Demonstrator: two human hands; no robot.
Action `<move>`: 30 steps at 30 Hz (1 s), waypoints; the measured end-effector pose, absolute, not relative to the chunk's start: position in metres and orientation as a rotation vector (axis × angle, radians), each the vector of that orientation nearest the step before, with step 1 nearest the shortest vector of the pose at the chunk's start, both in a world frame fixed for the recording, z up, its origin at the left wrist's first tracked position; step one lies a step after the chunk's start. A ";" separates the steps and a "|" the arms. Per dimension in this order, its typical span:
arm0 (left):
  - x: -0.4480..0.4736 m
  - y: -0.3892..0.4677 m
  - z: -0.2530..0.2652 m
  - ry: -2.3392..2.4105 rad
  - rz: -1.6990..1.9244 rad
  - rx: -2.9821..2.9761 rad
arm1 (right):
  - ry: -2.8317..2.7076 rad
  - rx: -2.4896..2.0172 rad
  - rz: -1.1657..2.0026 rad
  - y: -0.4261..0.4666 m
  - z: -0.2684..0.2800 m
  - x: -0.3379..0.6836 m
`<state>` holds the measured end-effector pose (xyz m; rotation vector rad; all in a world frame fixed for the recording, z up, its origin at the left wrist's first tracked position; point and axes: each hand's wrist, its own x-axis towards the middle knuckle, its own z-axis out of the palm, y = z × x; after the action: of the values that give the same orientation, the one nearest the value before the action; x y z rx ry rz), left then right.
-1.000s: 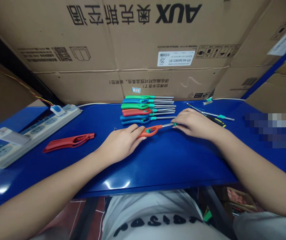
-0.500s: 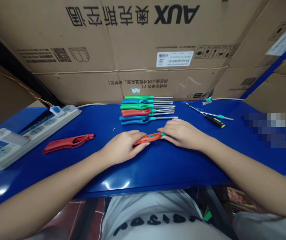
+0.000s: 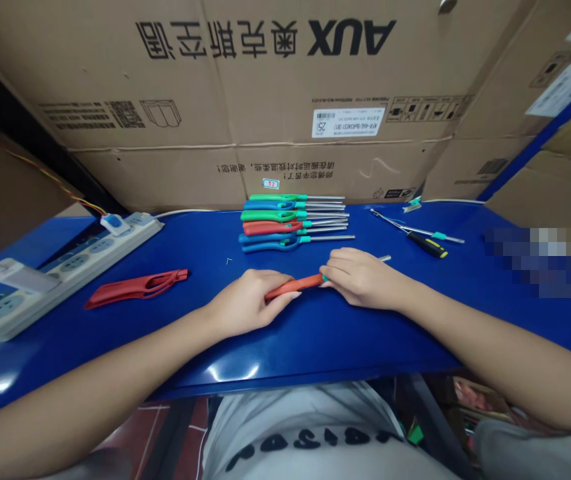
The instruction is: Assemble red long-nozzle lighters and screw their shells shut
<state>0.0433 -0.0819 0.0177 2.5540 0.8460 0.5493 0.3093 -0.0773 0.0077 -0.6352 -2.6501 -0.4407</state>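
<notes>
An orange-red long-nosed lighter (image 3: pixel 308 283) is held between both hands over the blue table. My left hand (image 3: pixel 250 300) is closed around its handle end. My right hand (image 3: pixel 358 277) grips it by the green collar, and the tip of its metal tube shows beyond the knuckles. Behind my hands lies a row of lighters (image 3: pixel 272 227) with green, blue and red handles and metal tubes pointing right. To the left of my left hand rests a red handle shell (image 3: pixel 138 289) without a tube. A tiny screw (image 3: pixel 228 261) lies between the shell and the row.
A white power strip (image 3: pixel 65 267) with plugs runs along the left. Right of the row lie a black-and-yellow screwdriver (image 3: pixel 428 245), a loose metal tube with a green collar (image 3: pixel 440 235) and a small green part (image 3: pixel 414 204). A large cardboard box (image 3: pixel 265 120) stands behind the table.
The lighter has been rolled in my hands, so its trigger opening no longer shows and a narrow side faces me. Its metal tube tip has come into sight past my right hand.
</notes>
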 end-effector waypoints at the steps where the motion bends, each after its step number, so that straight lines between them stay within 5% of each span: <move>1: 0.043 -0.083 0.017 0.842 0.543 2.607 | -2.649 -0.640 -0.420 -0.078 0.007 0.309; 23: 0.039 -0.069 0.018 1.130 0.383 2.749 | -2.709 -1.265 0.304 -0.062 0.032 0.336; 30: 0.031 -0.073 0.030 1.343 0.243 2.731 | -2.212 -2.120 -0.340 -0.045 0.049 0.401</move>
<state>0.0314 -0.0730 0.0303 2.7310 1.3434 0.2432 0.4012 -0.0450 0.0486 -2.1198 -2.2118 -0.3397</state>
